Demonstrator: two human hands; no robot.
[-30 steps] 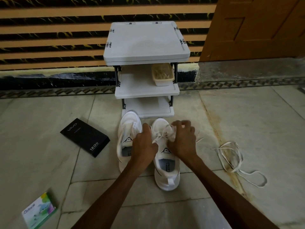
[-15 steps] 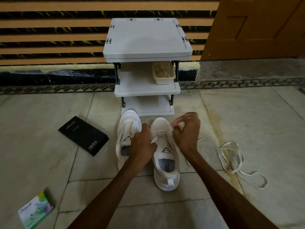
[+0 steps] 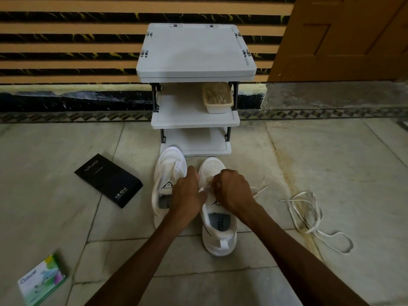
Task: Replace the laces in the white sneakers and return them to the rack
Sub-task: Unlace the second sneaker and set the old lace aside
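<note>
Two white sneakers stand side by side on the floor, toes toward the white rack (image 3: 195,120). The left sneaker (image 3: 166,180) has no lace in it. Over the right sneaker (image 3: 218,230) both my hands work at the eyelets. My left hand (image 3: 188,191) pinches a white lace at the tongue. My right hand (image 3: 234,191) is curled round the same lace, whose loose end (image 3: 261,188) trails to the right. A used lace (image 3: 309,213) lies in a tangle on the floor further right.
A beige tub (image 3: 217,99) sits on the rack's middle shelf. A black box (image 3: 109,180) lies left of the sneakers and a small green-white packet (image 3: 42,279) at the lower left. A wooden door (image 3: 344,38) stands at the upper right.
My right hand had lifted up and to the right with the lace, and has now come back down beside my left hand over the right sneaker's eyelets.
</note>
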